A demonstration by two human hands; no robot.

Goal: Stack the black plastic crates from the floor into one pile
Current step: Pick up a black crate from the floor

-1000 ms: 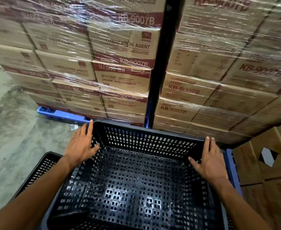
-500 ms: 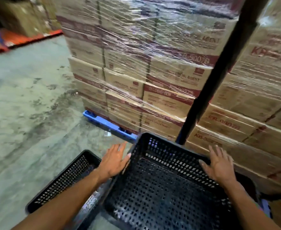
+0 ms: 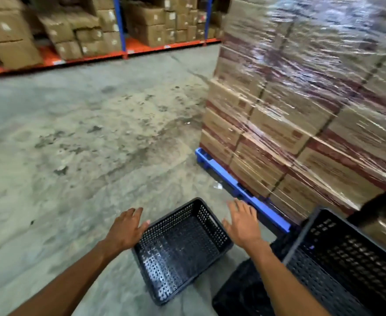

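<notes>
Just crate [image 3: 182, 249] between spread hands [image 3: 185, 226]

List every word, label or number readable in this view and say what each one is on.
None can be read.
Wrapped cartons on the blue pallet: dark red bands and print, blurred under the stretch film.
Boxes on the rack: small white labels, too small and blurred.
Rack beam: small white tags, unreadable.
Black crate on the floor and crate pile: no marking shows.
</notes>
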